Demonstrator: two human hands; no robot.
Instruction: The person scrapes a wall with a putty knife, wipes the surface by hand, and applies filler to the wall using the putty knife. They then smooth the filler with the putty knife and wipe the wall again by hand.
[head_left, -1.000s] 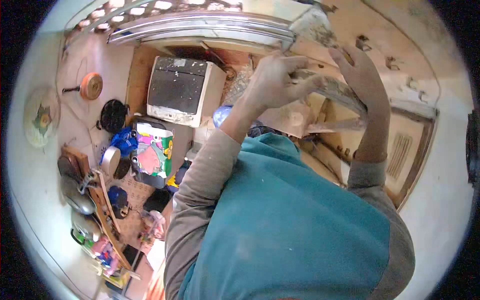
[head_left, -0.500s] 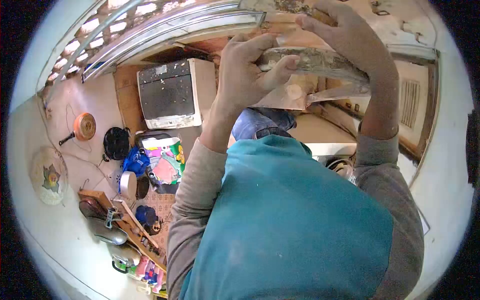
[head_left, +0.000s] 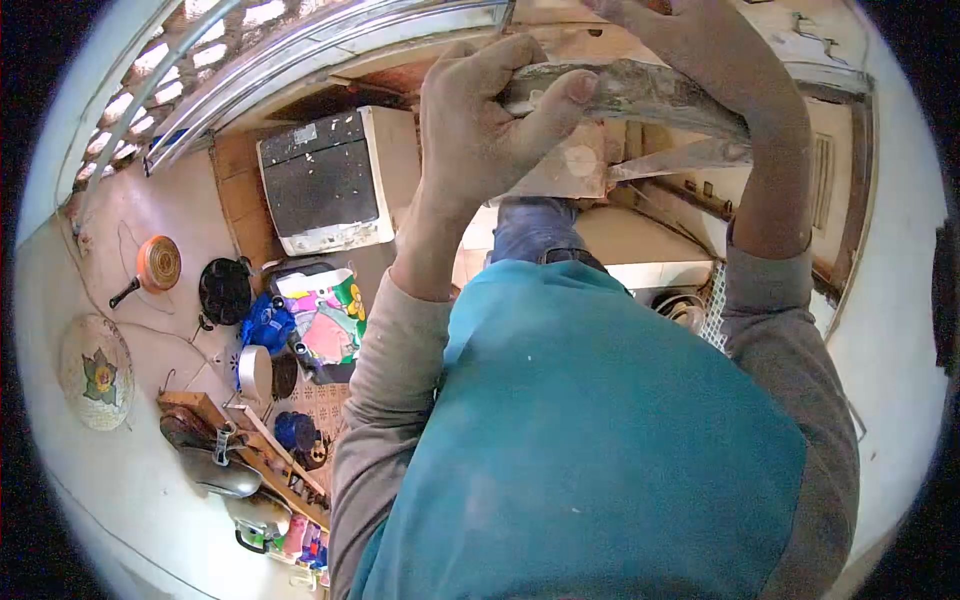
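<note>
The left hand (head_left: pixel 480 110) is closed around the near end of a grey, mortar-crusted board (head_left: pixel 640 92), with the thumb pressed flat on its face. The right hand (head_left: pixel 715 60) lies over the board further along. Its fingers are cut off by the frame edge, so I cannot tell its grip. The board's long axis runs crosswise between the hands, sloping slightly down away from the white box (head_left: pixel 325 180), which sits beside the left hand.

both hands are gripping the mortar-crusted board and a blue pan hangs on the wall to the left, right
Not quite. The head view shows the pan is orange, not blue. The left hand and right hand do both grip the mortar-crusted board.
</note>
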